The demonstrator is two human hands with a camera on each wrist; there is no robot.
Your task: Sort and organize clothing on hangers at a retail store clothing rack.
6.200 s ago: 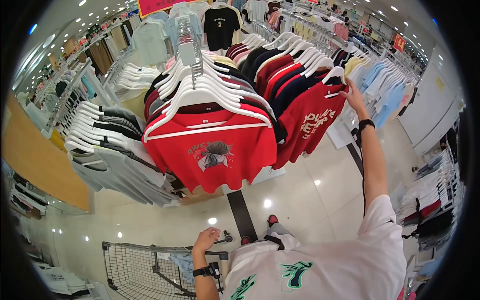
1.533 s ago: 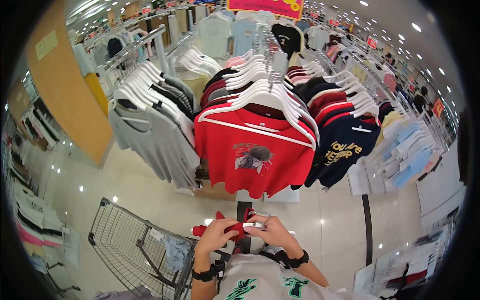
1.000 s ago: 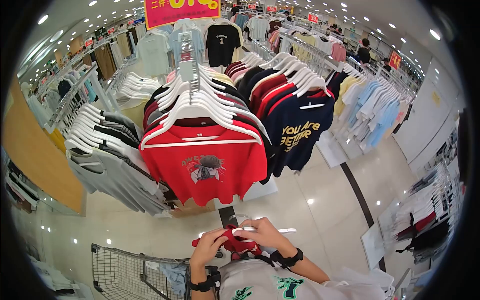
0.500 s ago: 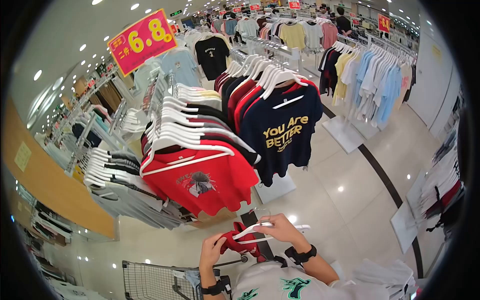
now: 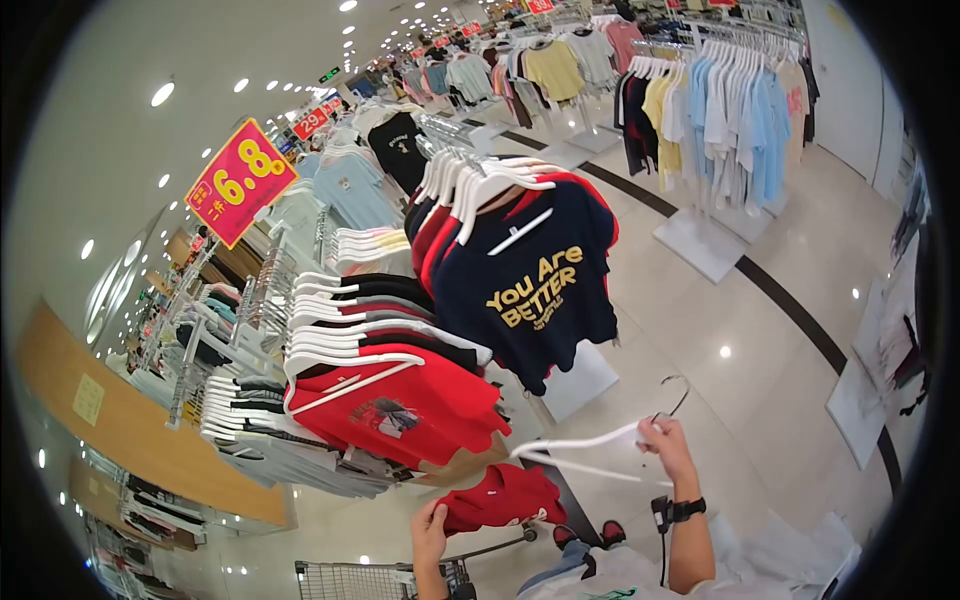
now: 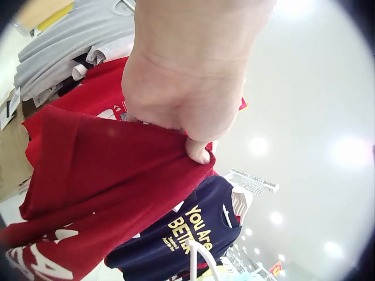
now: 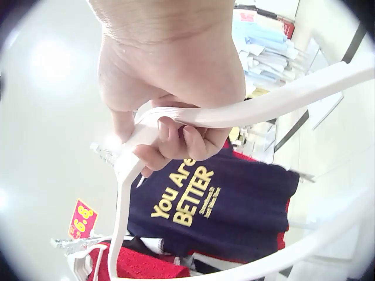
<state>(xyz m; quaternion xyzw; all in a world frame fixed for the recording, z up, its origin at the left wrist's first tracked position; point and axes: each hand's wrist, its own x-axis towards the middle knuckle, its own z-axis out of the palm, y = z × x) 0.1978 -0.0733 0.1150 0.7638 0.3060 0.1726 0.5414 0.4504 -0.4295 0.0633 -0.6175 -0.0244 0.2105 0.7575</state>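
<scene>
Low in the head view, my left hand pinches a dark red T-shirt with white lettering near its edge. The left wrist view shows the thumb pressed on the cloth, which hangs in a fold. My right hand grips a white plastic hanger near its hook, out to the right of the shirt. Fingers curl round the hanger's top in the right wrist view, and no cloth is on it. The hanger's far end is close above the shirt.
A navy T-shirt with yellow lettering fronts the rack ahead. Left of it hangs a bright red T-shirt with a printed figure. A wire shopping cart stands below the left hand. A price sign rises over the racks.
The dark red T-shirt, earlier hanging on the rack, came down to my hands. The hanger has slid out of it, and my right hand has moved right and up with it. The view has turned.
</scene>
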